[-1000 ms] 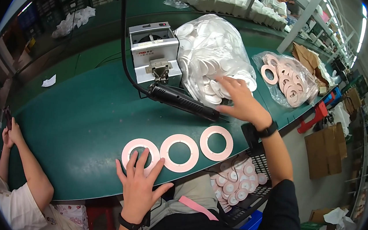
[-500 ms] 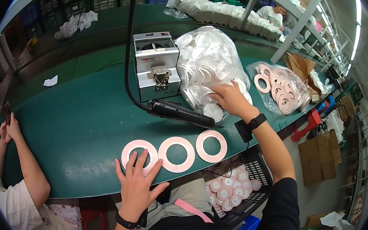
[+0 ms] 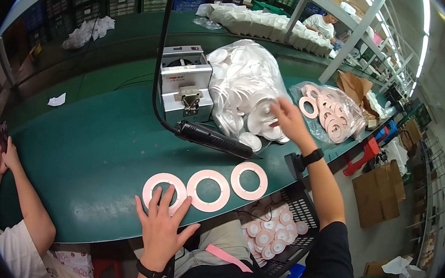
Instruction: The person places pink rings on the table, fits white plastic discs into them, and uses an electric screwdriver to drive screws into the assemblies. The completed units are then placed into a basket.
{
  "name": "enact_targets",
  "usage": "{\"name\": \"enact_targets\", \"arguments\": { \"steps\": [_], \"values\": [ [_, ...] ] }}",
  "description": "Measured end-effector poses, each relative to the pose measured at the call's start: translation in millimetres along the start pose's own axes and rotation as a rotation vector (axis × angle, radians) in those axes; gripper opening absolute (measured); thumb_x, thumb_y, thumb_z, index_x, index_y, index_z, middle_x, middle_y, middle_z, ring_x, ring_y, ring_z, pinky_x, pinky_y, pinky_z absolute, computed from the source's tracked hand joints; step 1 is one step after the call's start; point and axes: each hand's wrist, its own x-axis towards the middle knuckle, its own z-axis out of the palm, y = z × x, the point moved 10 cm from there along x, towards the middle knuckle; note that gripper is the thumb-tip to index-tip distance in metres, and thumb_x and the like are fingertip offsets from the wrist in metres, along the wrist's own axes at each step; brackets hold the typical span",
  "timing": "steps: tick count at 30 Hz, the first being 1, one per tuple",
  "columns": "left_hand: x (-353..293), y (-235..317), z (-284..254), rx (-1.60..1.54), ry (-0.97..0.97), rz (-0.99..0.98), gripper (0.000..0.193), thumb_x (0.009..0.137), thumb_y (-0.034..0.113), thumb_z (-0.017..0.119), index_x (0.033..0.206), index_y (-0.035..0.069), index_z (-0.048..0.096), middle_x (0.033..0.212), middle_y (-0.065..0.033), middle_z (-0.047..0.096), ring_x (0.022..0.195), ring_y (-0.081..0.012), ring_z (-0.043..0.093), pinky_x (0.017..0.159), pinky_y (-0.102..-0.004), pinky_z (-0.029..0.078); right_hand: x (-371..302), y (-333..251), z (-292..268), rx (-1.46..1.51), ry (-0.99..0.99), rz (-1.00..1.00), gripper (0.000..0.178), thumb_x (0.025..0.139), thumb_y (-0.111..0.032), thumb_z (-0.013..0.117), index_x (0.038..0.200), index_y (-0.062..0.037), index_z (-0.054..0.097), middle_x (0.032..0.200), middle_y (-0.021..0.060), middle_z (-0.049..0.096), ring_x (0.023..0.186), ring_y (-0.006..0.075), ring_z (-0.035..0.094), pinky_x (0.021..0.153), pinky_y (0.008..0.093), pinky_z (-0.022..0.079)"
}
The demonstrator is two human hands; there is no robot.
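Three pale pink rings with wide holes lie in a row along the near edge of the green table. My left hand (image 3: 163, 227) rests with fingers spread on the leftmost ring (image 3: 154, 180). To its right are the middle ring (image 3: 222, 192) and the right ring (image 3: 248, 192). My right hand (image 3: 292, 125) is at the mouth of a clear plastic bag (image 3: 245, 66) full of white round discs. Its thumb and fingers pinch the edge of a white disc (image 3: 259, 116), slightly blurred.
A metal machine (image 3: 186, 84) stands left of the bag. A black handheld tool (image 3: 214, 140) hangs over the table on a cable. Rightward lies a bag of pink rings (image 3: 332, 113). Below the edge, a black crate (image 3: 306, 214) holds ringed discs. A person's hands (image 3: 6, 157) hold a phone at left.
My right hand has drawn back from inside the bag's opening, with a white disc at its fingers. My left hand stays on the leftmost ring. The whole view has shifted slightly.
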Motion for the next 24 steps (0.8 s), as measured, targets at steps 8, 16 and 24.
{"name": "enact_targets", "arguments": {
  "steps": [8,16,24],
  "values": [
    [-6.1,-2.5,-3.1,-0.009,0.012,-0.016,0.065,0.076,0.045,0.084,0.136,0.022,0.069,0.151,-0.0141,0.05,0.144,-0.0407,0.039,0.118,-0.0752,0.014,-19.4,-12.5,51.2,-0.292,-0.121,-0.099,0.029,0.095,-0.024,0.074,0.104,0.0017,0.068,0.106,0.0176,0.071,0.085,0.0227,0.07,0.071,0.0341,0.058],
    [-2.5,0.7,-1.6,-0.014,0.018,-0.012,0.065,0.076,0.043,0.084,0.135,0.02,0.069,0.152,-0.0154,0.049,0.144,-0.0422,0.039,0.119,-0.0754,0.013,0.8,-18.0,55.1,-0.299,-0.222,-0.107,0.03,0.093,-0.027,0.074,0.106,0.0,0.07,0.134,0.0232,0.061,0.091,0.0259,0.071,0.077,0.0356,0.058],
    [-5.7,-1.5,-1.4,0.006,0.032,-0.004,0.066,0.077,0.044,0.084,0.135,0.019,0.069,0.151,-0.0158,0.05,0.144,-0.0429,0.039,0.119,-0.076,0.012,6.9,-6.0,71.0,-0.226,-0.372,0.241,0.034,0.097,-0.032,0.073,0.111,-0.001,0.07,0.111,0.0139,0.069,0.068,0.0158,0.071,0.056,0.0288,0.057]
  ]
}}
